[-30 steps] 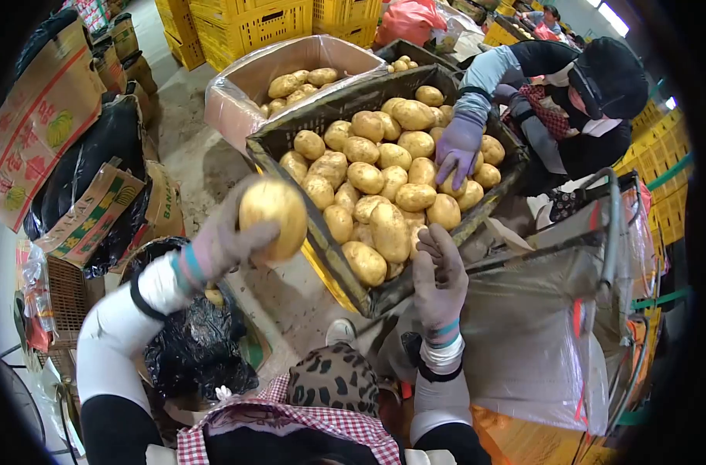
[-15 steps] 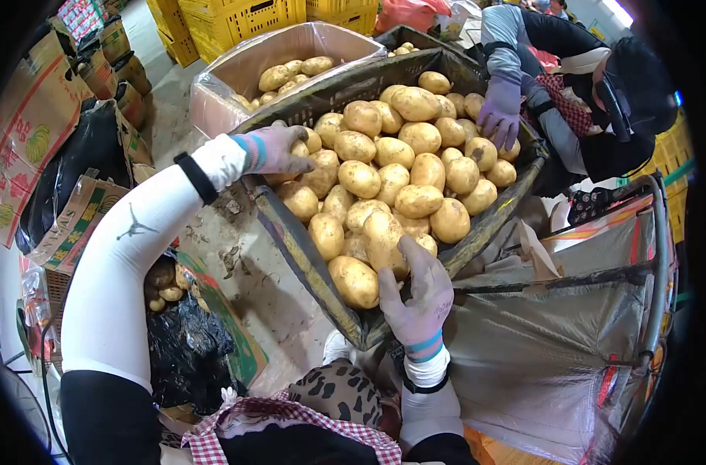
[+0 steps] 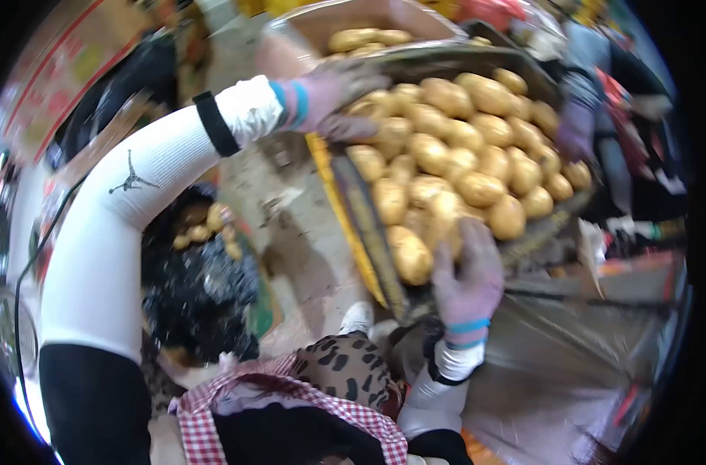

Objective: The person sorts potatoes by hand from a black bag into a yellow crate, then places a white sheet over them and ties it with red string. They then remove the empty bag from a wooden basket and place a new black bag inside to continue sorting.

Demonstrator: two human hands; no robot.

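Many potatoes [image 3: 461, 163] are heaped in a dark-lined crate [image 3: 353, 209] in front of me. My left hand [image 3: 329, 97], in a purplish glove, reaches over the crate's far left side. Its fingers are stretched out and its thumb is apart, against the potatoes there; motion blurs them. At the near corner, my gloved right hand [image 3: 473, 275] has its fingers and thumb around the lower end of a large potato [image 3: 444, 215]. Another potato [image 3: 411, 256] lies just left of that hand.
A plastic-lined box [image 3: 353, 15] with potatoes stands behind the crate. Across it, another person's gloved hand [image 3: 576, 132] is at the right edge. A black-lined carton [image 3: 201, 287] with small potatoes sits on the floor at left; a grey-covered cart [image 3: 554, 349] stands at right.
The view has swung, so the crate and both hands appear farther right, and the picture is blurred. My right hand stays at the same large potato. The other person's hand has shifted toward the crate's outer edge.
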